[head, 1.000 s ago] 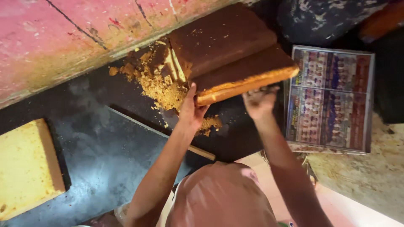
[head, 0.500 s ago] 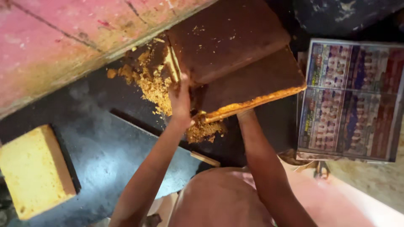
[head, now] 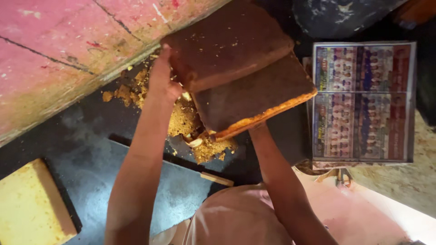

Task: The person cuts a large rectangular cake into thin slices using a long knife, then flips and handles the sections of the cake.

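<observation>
Our left hand [head: 163,84] grips the upper brown slab [head: 227,43] at its left edge. The lower slab [head: 252,97] (yellow along its cut side) hides our right hand, so we cannot tell its grip.

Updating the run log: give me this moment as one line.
left hand: on edge of upper dark brown slab | right hand: hidden under lower orange-edged brown slab | yellow crumbs on black surface

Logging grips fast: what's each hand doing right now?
Left hand: closed on the upper brown slab.
Right hand: hidden under the lower brown slab; cannot tell.
</observation>
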